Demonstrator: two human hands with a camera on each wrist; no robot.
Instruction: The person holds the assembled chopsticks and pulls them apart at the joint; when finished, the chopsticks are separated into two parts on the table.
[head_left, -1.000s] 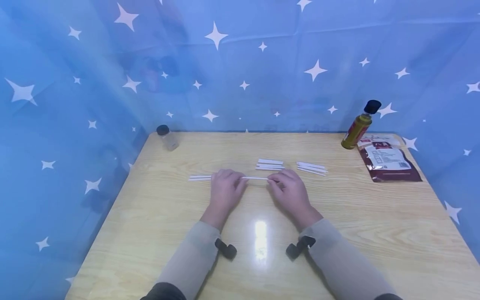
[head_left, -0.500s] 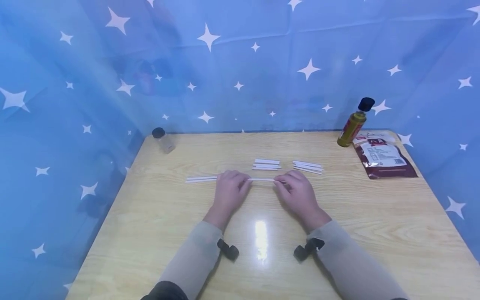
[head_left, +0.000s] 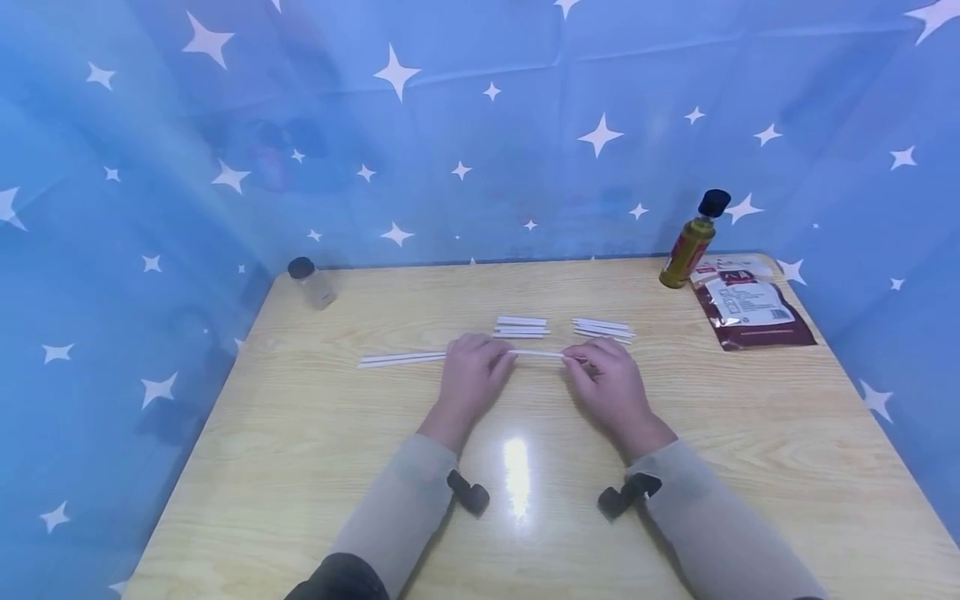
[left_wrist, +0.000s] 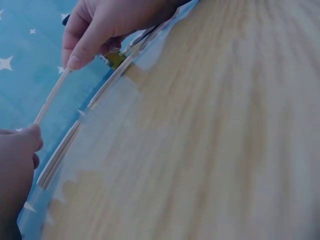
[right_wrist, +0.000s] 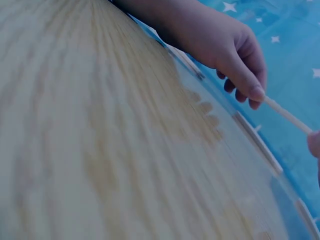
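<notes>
A thin white stick (head_left: 538, 354) spans the gap between both hands, slightly above the table in the wrist views. My left hand (head_left: 470, 375) pinches its left end between thumb and fingers. The right hand (head_left: 606, 379) holds the other end the same way. A small notch shows partway along this stick (left_wrist: 50, 97) in the left wrist view. Two longer white sticks (head_left: 401, 359) lie to the left, their right ends hidden behind my left hand. Just beyond the hands are two groups of short white sticks, a left group (head_left: 521, 327) and a right group (head_left: 603, 328).
A small clear jar (head_left: 315, 287) with a black lid stands at the table's back left. At the back right are a black-capped bottle of yellow-green liquid (head_left: 686, 254) and a flat maroon packet (head_left: 750, 308). A blue star-patterned curtain (head_left: 450, 125) closes off the back and sides.
Both hands have shifted right across the table with the stick still between them, uncovering more of the two long sticks. The head view has turned slightly right.
</notes>
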